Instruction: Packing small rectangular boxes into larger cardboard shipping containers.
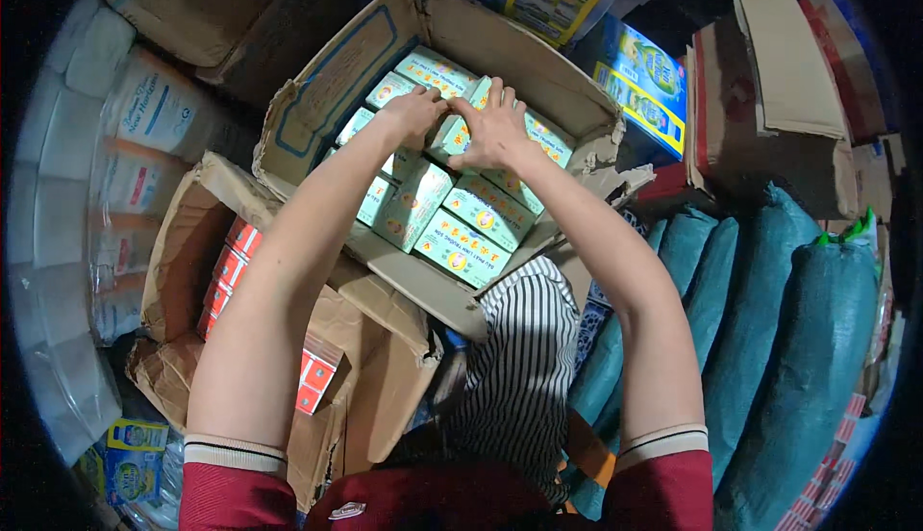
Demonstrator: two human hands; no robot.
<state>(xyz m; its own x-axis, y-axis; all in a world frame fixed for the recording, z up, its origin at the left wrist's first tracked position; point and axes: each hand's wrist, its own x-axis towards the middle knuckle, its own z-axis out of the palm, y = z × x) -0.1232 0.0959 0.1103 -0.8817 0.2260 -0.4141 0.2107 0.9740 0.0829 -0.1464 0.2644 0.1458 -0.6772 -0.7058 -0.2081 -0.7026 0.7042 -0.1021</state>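
A torn brown cardboard carton [317, 113] stands at the upper middle, packed with several small mint-green boxes [463, 247] with pink and yellow prints. My left hand [411, 115] has its fingers curled over a mint-green box [452, 139] in the middle of the pack. My right hand [492, 132] grips the same box from the right, thumb and fingers around it, partly hiding it. Both forearms reach in from the lower edge.
A torn carton [173, 271] with red boxes [312, 382] is lower left. Wrapped packs [144, 117] line the left. Blue boxes [639, 88] and cartons [788, 60] stand behind. Teal woven sacks [798, 358] lie at right, beside striped cloth [524, 348].
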